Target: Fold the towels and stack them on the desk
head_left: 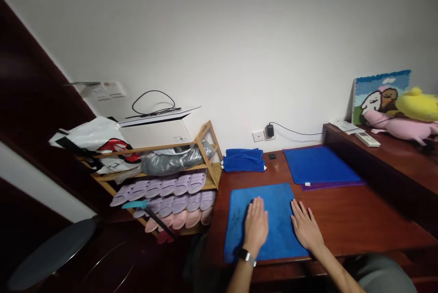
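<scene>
In the head view, a person sits at a reddish-brown surface point(362, 213) with a blue cloth point(278, 238) spread flat near its front edge. The left hand point(256, 223) (a band point(247, 257) circles its wrist) lies palm down on the middle of the cloth, fingers straight and close together. The right hand point(305, 227) is palm down at the cloth's right edge, its fingers slightly spread. The hands are apart, the fingers extended, and neither is clamped on anything. Behind the cloth, near the wall, lies a stack of folded blue cloths point(243, 161); to the right, another blue sheet point(321, 167) lies flat over a purple one point(337, 185). A black plug point(270, 130) sits in a wall socket. On a raised ledge point(407, 156) at the right are a remote point(367, 139), a pink plush toy point(404, 126) and a yellow one point(419, 104). At left, a wooden rack point(215, 172) holds slippers point(167, 186) in rows, with a white box point(159, 134) on top.
</scene>
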The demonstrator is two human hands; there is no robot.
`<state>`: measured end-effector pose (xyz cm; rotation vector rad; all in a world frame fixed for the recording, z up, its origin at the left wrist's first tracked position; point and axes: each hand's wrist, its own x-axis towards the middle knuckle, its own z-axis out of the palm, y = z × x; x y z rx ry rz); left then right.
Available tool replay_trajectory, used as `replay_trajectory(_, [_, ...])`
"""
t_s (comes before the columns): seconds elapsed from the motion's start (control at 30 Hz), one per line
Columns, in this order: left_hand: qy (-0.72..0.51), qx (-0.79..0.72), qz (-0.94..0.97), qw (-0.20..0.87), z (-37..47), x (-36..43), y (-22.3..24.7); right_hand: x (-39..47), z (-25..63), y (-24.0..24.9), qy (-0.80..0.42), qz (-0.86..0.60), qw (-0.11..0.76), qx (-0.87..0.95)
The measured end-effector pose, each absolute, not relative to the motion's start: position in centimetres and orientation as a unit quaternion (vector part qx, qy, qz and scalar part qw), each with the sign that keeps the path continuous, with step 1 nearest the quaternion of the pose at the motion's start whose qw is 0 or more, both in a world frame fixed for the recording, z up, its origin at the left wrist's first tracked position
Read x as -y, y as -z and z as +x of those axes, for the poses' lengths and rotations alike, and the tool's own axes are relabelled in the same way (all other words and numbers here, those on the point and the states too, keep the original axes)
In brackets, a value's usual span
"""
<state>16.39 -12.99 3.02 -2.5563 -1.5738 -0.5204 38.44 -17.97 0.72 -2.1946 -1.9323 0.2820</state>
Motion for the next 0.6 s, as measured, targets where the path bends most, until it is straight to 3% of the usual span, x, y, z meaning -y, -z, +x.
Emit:
replay_trajectory(0.2, [0.141, 0.464, -0.874, -0.033, 23.5, 14.9, -1.4, 18.0, 38.9, 0.0, -0.102, -0.727, 0.089, 0.673])
replay_trajectory(0.47, [0.121, 0.620, -0.770, 0.090, 7.0, 16.2, 1.2, 17.9, 38.9, 0.3, -0.081, -0.735, 0.082, 0.669])
replay_trajectory(0.6, [0.139, 0.634, -0.751, 0.117, 3.8, 17.1, 2.6, 18.2, 38.5, -0.3, -0.072, -0.745, 0.065, 0.660])
